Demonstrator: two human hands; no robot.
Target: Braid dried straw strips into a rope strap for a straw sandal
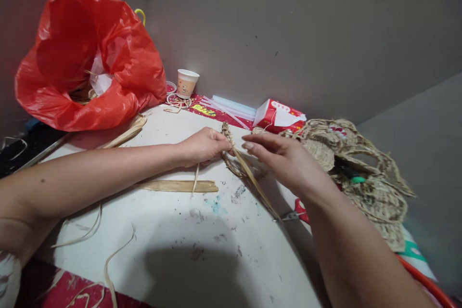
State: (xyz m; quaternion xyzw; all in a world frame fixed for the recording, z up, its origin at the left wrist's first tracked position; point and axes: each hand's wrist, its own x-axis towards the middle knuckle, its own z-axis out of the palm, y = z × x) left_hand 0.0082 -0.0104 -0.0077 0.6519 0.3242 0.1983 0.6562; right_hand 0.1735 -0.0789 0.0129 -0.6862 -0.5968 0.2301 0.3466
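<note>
Left hand (205,147): I pinch the braided fibre cord (225,131) over the white table (260,260) | flat straw strand (254,179): long axis slants from that pinch down-right to the red-handled scissors (299,211) | right hand (285,156): nearer its lower end, fingers parted, seemingly holding nothing

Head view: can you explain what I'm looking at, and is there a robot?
No robot here: this is a person working bare-handed, seen from a camera worn on the head, looking forward and down. The left hand pinches a braided piece of dry, straw-coloured fibre; the right hand is close beside it, loosely extended. On the white table lie a flat strip and a thin strand. Farther back are a red plastic bag, a paper cup and a red-and-white packet; scissors and woven pieces are at the right.
</note>
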